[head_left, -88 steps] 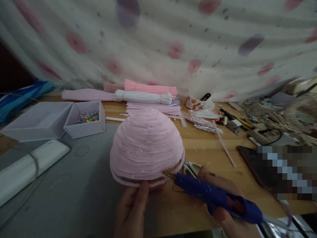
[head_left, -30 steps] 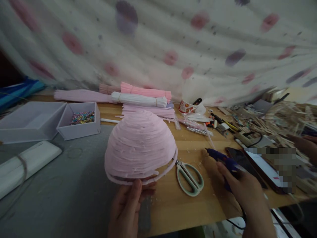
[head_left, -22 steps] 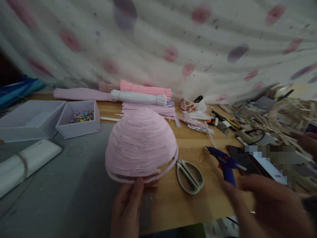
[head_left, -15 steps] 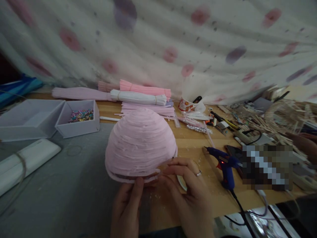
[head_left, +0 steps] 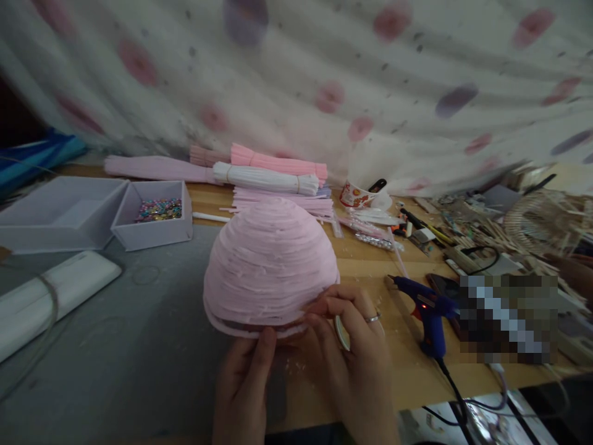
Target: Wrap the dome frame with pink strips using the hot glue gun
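A pale pink dome (head_left: 273, 266), wound in rows of fuzzy pipe cleaner, stands before me with its wide side down. My left hand (head_left: 245, 383) grips its front lower edge, thumb on the outside and fingers underneath. Along that edge a loose pink pipe cleaner (head_left: 227, 329) hangs slightly apart from the row above, leaving a dark gap. My right hand (head_left: 356, 352), with a ring on one finger, pinches at the lower right of the rim, where the strip runs into the fingertips. Those fingertips hide the strip's end.
A blue hot glue gun (head_left: 428, 309) with a lit red light lies to the right, beside a phone (head_left: 442, 287). Pipe cleaner bundles (head_left: 266, 178) lie behind the dome. Lidless boxes (head_left: 185, 228), one holding sequins, stand left on a grey mat (head_left: 162, 346). Wooden scraps (head_left: 486, 222) clutter the right.
The view has shifted a little, so everything sits slightly further right. My right fingertips have closed in on the rim, covering the strip end that showed before. My left hand keeps its grip.
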Tool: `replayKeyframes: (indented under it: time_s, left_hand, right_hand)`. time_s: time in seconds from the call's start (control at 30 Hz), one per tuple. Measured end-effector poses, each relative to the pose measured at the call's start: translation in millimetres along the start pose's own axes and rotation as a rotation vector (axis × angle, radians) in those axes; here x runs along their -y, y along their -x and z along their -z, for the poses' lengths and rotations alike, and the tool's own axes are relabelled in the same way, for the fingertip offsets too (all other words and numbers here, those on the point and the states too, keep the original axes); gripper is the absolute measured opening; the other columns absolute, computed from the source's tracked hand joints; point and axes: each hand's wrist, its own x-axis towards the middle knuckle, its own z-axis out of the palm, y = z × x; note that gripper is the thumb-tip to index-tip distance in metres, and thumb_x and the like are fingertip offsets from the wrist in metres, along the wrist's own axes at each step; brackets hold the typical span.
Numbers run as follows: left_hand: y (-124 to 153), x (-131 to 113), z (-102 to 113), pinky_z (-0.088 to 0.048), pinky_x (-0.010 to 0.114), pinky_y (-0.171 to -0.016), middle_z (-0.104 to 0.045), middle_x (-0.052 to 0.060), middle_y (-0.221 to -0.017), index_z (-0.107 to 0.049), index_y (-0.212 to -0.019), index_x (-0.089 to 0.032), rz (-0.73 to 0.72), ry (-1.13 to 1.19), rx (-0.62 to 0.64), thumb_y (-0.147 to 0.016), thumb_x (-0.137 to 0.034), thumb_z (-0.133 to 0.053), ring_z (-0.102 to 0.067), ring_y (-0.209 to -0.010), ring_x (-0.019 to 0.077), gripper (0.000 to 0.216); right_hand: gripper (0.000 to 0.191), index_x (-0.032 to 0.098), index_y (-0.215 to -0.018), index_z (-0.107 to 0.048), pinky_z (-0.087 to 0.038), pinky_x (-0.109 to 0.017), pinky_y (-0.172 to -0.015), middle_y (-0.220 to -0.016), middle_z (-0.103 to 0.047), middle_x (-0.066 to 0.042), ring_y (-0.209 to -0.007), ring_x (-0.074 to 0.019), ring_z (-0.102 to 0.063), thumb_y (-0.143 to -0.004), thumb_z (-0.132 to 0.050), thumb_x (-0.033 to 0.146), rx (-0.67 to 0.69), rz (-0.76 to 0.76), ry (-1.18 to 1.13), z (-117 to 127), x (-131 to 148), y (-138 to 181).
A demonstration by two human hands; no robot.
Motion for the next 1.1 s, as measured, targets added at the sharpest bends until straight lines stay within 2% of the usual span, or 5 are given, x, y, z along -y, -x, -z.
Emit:
replayKeyframes:
  time_s: [0.2,0.5,0.63,0.97,1.1]
  left_hand:
    - [-1.3,1.1,-1.5,-0.059,0.025,-0.072,-0.080,0.004,-0.082,-0.081,-0.081,-0.024,0.031,0.045,0.009,-0.069,-0.046,-0.085,-0.075,-0.077,0.0203,0.025]
    - [1.2,-0.4,-1.4,-0.060,0.032,-0.080,-0.080,0.005,-0.082,-0.082,-0.081,-0.025,0.008,0.054,0.053,-0.070,-0.045,-0.085,-0.075,-0.082,0.0241,0.023]
    - [3.2,0.1,-1.6,-0.059,0.035,-0.083,-0.081,0.007,-0.086,-0.082,-0.085,-0.023,0.005,0.048,0.048,-0.070,-0.047,-0.083,-0.075,-0.086,0.0260,0.028]
    - [2.9,-2.0,-8.1,-0.059,0.039,-0.084,-0.081,0.011,-0.089,-0.082,-0.089,-0.020,-0.084,-0.100,0.061,-0.074,-0.053,-0.078,-0.075,-0.091,0.0297,0.037]
    - [4.5,-2.2,-9.5,-0.059,0.039,-0.084,-0.081,0.011,-0.087,-0.081,-0.086,-0.019,-0.088,-0.128,0.026,-0.073,-0.053,-0.078,-0.075,-0.088,0.0297,0.037]
  right_hand:
    - [0.016,0.023,-0.093,-0.056,-0.045,-0.022,-0.078,-0.098,-0.055,0.002,-0.091,-0.0114,-0.054,-0.094,-0.054,0.007,-0.082,0.042,0.087,-5.9,1.4,-0.4]
    - [0.015,0.024,-0.093,-0.056,-0.043,-0.026,-0.078,-0.103,-0.049,0.000,-0.095,-0.0141,-0.051,-0.096,-0.053,0.009,-0.146,0.074,0.194,-9.5,-0.1,0.3]
    - [0.014,0.023,-0.092,-0.056,-0.043,-0.025,-0.078,-0.101,-0.050,0.000,-0.094,-0.0141,-0.051,-0.096,-0.054,0.009,-0.136,0.097,0.178,-8.7,-1.0,0.3]
    - [0.011,0.023,-0.090,-0.062,-0.044,-0.027,-0.068,-0.095,-0.055,0.000,-0.086,-0.0143,-0.054,-0.092,-0.063,0.013,-0.209,0.031,0.087,-8.7,-4.2,2.1]
    - [0.010,0.023,-0.089,-0.062,-0.044,-0.028,-0.065,-0.090,-0.056,0.000,-0.080,-0.0148,-0.053,-0.090,-0.066,0.014,-0.227,-0.027,-0.001,-9.9,-6.6,4.3]
